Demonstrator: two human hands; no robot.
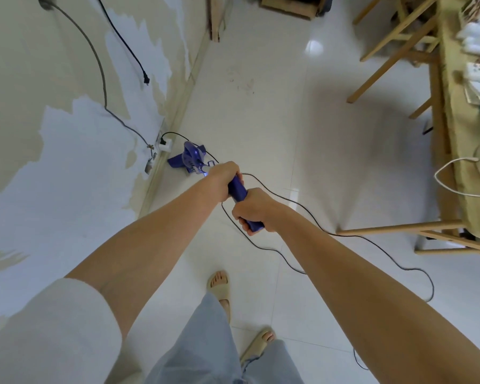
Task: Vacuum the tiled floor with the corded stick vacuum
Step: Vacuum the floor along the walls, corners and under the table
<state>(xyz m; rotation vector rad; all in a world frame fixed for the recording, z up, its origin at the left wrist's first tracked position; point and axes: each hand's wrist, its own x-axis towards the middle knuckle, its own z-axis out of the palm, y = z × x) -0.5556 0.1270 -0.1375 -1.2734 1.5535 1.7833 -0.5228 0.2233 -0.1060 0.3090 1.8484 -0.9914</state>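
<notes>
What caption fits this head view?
Both hands, left hand ahead of right hand, grip the blue vacuum near the wall.

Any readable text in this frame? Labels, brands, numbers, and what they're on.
None legible.
Vacuum: pale marks on the purple body, too small and blurred to read.
Handle, gripped by left hand and right hand: no print visible.
Power strip by the wall: no readable marking.
Items on the table at right: patterned, blurred, nothing readable.
</notes>
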